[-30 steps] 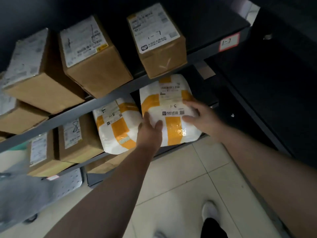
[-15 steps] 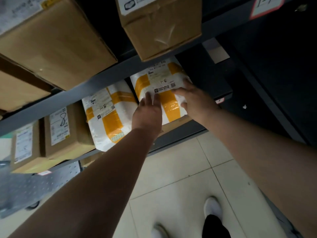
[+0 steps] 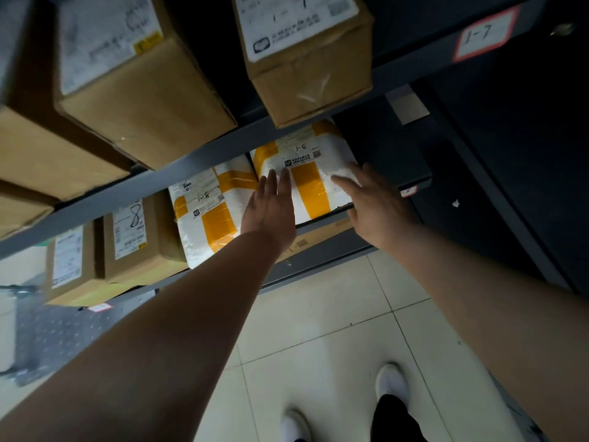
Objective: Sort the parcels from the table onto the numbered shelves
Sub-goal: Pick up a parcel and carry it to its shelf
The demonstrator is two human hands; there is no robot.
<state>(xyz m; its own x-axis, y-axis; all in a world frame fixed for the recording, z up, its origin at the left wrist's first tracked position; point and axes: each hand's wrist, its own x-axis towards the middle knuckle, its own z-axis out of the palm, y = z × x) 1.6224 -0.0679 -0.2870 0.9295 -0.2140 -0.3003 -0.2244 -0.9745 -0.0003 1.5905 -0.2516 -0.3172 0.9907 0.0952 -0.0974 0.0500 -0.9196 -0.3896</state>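
A white soft parcel with orange tape (image 3: 314, 173), marked 1-8, lies on the lower shelf (image 3: 322, 266) on top of a flat cardboard box (image 3: 318, 237). My left hand (image 3: 271, 208) rests flat on its front left, fingers straight and apart. My right hand (image 3: 373, 202) lies flat against its right front corner, fingers spread. Neither hand grips it. A second white and orange parcel (image 3: 207, 215) marked 1-8 sits just to its left.
Brown cardboard boxes (image 3: 134, 240) marked 8 stand further left on the lower shelf. The shelf above (image 3: 197, 157) carries several brown boxes, one (image 3: 306, 59) right over the parcel. A 1-7 tag (image 3: 484, 33) marks the upper rail. Tiled floor and my white shoes lie below.
The parcel has gone from held in front of the shelf to lying deep on it. Both hands have loosened from gripping it to lying flat and open on it.
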